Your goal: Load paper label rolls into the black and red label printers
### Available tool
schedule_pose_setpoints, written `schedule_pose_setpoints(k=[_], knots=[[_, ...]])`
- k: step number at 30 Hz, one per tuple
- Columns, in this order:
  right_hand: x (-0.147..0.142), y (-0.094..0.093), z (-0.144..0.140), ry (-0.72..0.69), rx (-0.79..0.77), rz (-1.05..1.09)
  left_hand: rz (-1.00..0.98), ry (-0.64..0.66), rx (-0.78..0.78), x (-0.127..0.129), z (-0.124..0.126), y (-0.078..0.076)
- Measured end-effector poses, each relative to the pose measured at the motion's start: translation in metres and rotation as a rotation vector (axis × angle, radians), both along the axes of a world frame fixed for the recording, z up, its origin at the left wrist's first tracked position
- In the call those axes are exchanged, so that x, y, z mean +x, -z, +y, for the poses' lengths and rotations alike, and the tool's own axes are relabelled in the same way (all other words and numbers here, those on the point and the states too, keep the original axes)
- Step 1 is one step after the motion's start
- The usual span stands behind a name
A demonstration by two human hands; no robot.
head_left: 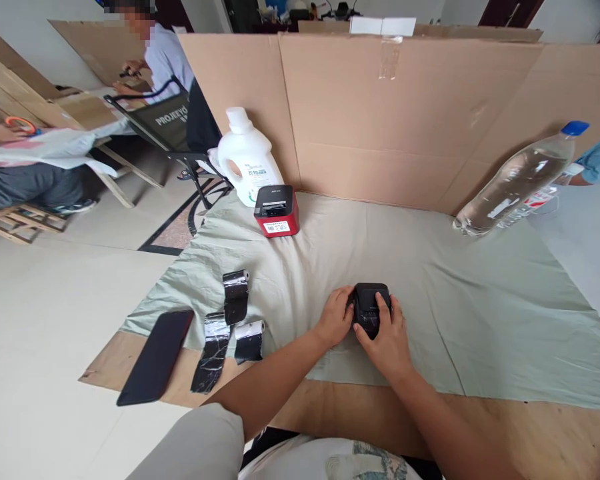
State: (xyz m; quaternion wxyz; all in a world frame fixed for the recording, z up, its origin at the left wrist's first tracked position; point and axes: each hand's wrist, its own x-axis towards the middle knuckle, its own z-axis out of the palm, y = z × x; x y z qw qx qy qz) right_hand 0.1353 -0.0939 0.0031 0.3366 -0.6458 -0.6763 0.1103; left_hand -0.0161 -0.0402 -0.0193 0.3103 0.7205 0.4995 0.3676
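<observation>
A small black printer-like device (370, 301) rests on the pale green cloth (480, 300) in front of me. My left hand (336, 317) grips its left side. My right hand (387, 337) lies over its front and right side, fingers curled on top. Both hands touch the device at once. To the left lie three partly unrolled black paper rolls (236, 297), (215, 341), (250, 340), and a black phone (156, 355) lies flat beside them.
A red and black label printer (277, 211) and a white detergent bottle (243, 157) stand at the back left. A clear water bottle (523, 179) leans against the cardboard wall (380, 120). Other people sit at the far left; a folding chair (170, 127) stands there.
</observation>
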Motion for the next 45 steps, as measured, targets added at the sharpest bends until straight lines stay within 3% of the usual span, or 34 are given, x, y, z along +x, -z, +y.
schedule_pose_setpoints(k=[5,11,17,24,34,40,45], knots=[[0.005,-0.002,-0.008,-0.096,0.077,-0.059,-0.067,-0.013,-0.056,0.001,0.005,0.001],[0.019,0.007,0.011,-0.126,0.245,0.087,-0.163,0.008,-0.331,-0.004,0.015,-0.013],[0.015,0.019,0.016,-0.084,0.156,0.179,-0.375,0.084,-0.712,-0.009,0.025,-0.029],[0.017,0.024,0.016,-0.091,0.093,0.205,-0.521,0.094,-0.916,-0.012,0.036,-0.038],[0.016,0.026,0.014,-0.053,0.026,0.317,-0.500,0.035,-0.922,-0.007,0.037,-0.039],[0.023,0.028,0.017,0.056,0.059,0.556,-0.483,0.038,-0.780,-0.008,0.025,-0.031],[0.030,0.026,0.019,0.010,0.043,0.572,-0.405,0.109,-0.675,-0.007,0.011,-0.036]])
